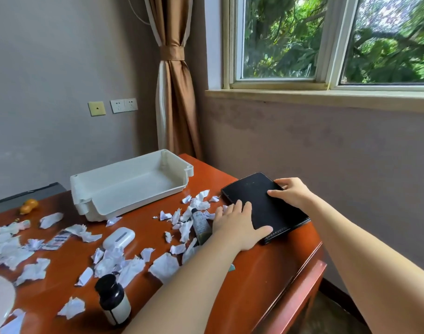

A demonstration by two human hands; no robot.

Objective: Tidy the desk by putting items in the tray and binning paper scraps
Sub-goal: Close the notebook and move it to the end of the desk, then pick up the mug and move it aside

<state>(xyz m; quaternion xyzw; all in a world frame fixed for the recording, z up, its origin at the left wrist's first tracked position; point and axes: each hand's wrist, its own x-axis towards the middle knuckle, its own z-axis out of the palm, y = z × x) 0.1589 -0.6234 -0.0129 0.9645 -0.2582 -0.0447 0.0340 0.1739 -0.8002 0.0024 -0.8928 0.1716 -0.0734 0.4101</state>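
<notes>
Both hands are sitting on the black notebook [259, 201], which is lying flat at the right edge of the worktop [266, 273], one corner hanging slightly over the edge.

Left hand [235, 225] is lying palm-down on the notebook's left side. Its fingers [238, 204] are lying straight and close together on the cover, thumb splayed out along the near edge.

Right hand [294, 192] is gripping the far right side, thumb resting on top of the cover, fingers [282, 182] curling over the edge.

White tray [124, 189] is sitting empty at the back of the worktop, left of the notebook and apart from it.

Paper scraps [165, 263] are lying scattered across the middle and left of the worktop, none in the tray. A few are lying just beside the notebook's left edge.

A dark tube [201, 225] is lying among the scraps, just beside the left hand. A white case [118, 237] is sitting further left. A black-capped bottle [113, 300] is standing upright near the front. A small orange object [29, 206] is sitting at far left; can't tell what it is.
</notes>
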